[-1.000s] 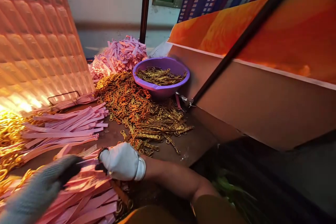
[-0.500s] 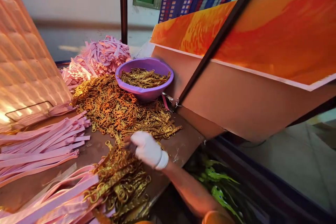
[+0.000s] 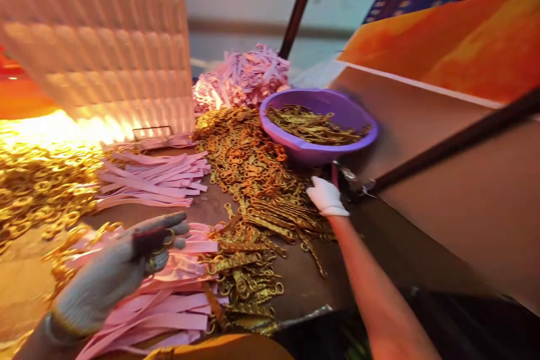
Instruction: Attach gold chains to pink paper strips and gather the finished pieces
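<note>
Right hand [image 3: 326,196] outstretched, left hand [image 3: 120,270] nearer

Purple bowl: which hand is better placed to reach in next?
Likely the right hand: it's close to the purple bowl, whereas the left hand is farther off, by the pink strips.

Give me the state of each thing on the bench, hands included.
Purple basin: mouth up, partly filled
Gold links: loosely heaped
Gold rings: loosely spread
Rear pink straps: heaped in a tangle
Middle pink straps: laid flat, roughly parallel
Near pink straps: flat, overlapping
Left gloved hand: fingers extended over near pink straps, grip unclear
Right gloved hand: beside gold links, fingertips hidden
</note>
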`<state>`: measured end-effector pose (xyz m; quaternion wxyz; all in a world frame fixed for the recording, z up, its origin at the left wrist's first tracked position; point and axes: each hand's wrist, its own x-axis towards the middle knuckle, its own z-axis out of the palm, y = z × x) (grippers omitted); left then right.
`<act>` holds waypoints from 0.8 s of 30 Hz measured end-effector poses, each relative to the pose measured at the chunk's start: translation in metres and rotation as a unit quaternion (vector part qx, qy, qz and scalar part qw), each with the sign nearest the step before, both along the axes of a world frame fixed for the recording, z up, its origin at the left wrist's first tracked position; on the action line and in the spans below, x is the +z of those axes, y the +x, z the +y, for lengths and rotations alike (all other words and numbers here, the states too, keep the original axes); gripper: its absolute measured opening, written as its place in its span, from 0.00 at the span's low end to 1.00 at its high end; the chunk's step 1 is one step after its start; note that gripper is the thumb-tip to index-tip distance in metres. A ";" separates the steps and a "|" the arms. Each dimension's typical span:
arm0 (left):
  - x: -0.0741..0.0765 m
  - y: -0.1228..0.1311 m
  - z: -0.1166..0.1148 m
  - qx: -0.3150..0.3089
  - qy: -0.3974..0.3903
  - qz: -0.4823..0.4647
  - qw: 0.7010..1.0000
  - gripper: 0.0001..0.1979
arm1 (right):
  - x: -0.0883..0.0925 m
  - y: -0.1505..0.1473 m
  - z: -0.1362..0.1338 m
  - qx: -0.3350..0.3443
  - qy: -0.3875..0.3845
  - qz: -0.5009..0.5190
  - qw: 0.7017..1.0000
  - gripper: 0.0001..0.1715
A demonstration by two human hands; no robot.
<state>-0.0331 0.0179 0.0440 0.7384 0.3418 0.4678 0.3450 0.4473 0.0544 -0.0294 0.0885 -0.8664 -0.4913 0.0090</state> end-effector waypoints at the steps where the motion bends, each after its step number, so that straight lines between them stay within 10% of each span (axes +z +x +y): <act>1: -0.002 0.002 -0.002 -0.003 0.018 0.011 1.000 0.28 | 0.001 0.002 -0.001 0.001 0.012 -0.007 1.000 0.12; 5: -0.010 0.007 -0.006 -0.052 0.088 0.083 0.991 0.21 | 0.015 -0.012 -0.018 0.049 0.154 -0.036 0.986 0.18; 9: -0.015 0.009 -0.009 -0.070 0.132 0.150 0.977 0.20 | 0.037 -0.087 -0.045 0.275 0.333 0.129 0.893 0.16; 14: -0.015 0.021 -0.010 -0.052 0.217 0.242 0.944 0.14 | 0.052 -0.215 -0.064 0.455 0.201 0.340 0.798 0.18; 19: -0.017 0.017 -0.012 -0.007 0.358 0.260 0.897 0.10 | 0.048 -0.275 -0.061 0.462 0.177 0.405 0.769 0.08; 24: -0.024 0.020 -0.017 0.009 0.245 0.116 0.963 0.13 | 0.046 -0.288 -0.060 0.414 0.171 0.584 0.677 0.12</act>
